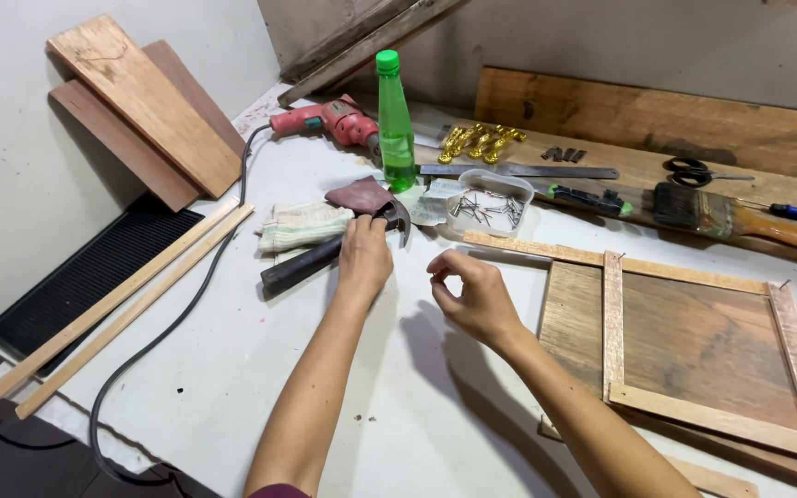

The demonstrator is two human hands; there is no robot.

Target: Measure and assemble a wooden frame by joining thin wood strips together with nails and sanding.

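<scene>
While my left hand (364, 255) wraps the hammer (334, 247) near its head, lifting stays easy. My right hand (474, 297) hovers beside the nail tub (491, 205), fingertips pinched; whether on a nail, I cannot tell.

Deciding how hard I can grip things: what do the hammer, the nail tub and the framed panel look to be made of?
Hammer under the left hand: dark, dull metal head, black handle that looks like rubber or plastic, matte. Nail tub: clear thin plastic, since the nails show through its wall. Framed panel: brown board with visible grain, probably plywood, edged with pale unfinished wood strips. Right hand hovers pinched, touching none.
</scene>
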